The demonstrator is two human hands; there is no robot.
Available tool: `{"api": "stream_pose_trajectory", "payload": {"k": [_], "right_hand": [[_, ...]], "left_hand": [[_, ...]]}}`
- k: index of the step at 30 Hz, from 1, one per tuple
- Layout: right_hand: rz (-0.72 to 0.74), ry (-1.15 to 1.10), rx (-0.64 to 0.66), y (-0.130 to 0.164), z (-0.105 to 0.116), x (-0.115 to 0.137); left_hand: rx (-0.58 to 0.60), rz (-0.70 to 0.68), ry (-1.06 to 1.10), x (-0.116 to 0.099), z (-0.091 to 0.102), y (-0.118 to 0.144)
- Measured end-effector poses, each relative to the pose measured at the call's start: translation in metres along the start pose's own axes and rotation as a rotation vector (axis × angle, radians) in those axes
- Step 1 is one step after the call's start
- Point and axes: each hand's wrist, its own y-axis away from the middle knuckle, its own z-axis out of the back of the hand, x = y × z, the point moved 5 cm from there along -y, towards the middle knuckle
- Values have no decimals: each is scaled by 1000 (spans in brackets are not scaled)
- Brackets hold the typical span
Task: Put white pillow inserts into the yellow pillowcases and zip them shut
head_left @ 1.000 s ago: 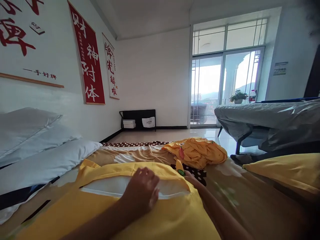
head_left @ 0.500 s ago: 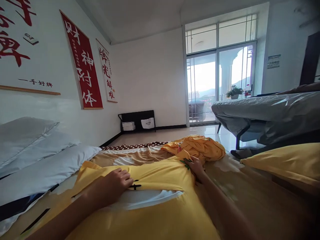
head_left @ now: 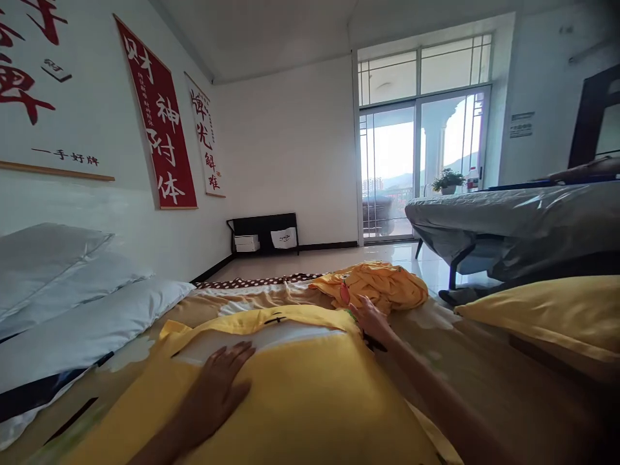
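Observation:
A yellow pillowcase (head_left: 310,381) lies in front of me with a white pillow (head_left: 295,336) inside, showing through the long opening near its far end. Beyond that gap, the pillowcase's far flap with a small black print arches up. My left hand (head_left: 225,378) rests on the left part of the pillow, fingers stretched out and palm down, holding nothing. At the far right corner of the pillowcase is my right hand (head_left: 372,318), fingers apart and touching the edge near a green print. A crumpled orange-yellow cloth (head_left: 397,287) lies just past it.
White pillows (head_left: 97,310) are stacked on the left along the wall. Another yellow pillow (head_left: 557,303) lies at the right. The patterned bed sheet (head_left: 450,361) spreads beneath. A plastic-covered table or bed (head_left: 504,210) stands at the right, and a black rack (head_left: 264,232) by the far wall.
My left hand has drawn back from the flap onto the pillow and spread its fingers. The flap has shifted away from me, and my right hand has loosened at the corner.

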Motion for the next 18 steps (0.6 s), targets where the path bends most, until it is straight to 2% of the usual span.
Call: {"api": "stream_pose_trajectory", "payload": {"k": [3,5,7,9,11,14,16,18], "right_hand": [[231,65,166,38,-22,42],[444,206,294,69,-42,67],[527,403,299,93,-57,74],[449,578,208,104,-61,68],[351,700,141,104,-60,60],[291,773,117,92,-56,65],[261,775,46,79,-50,82],[233,756,-79,65,-39,106]], "left_hand": [[-109,66,55,-1,-11,-3],[-153,106,98,1,-5,-7],[-166,156,105,12,6,-8],[-154,247,40,32,21,-5],[-92,373,1,58,31,4],[9,539,138,87,41,20],[-71,600,202,92,58,23],[-310,639,160,87,93,23]]}}
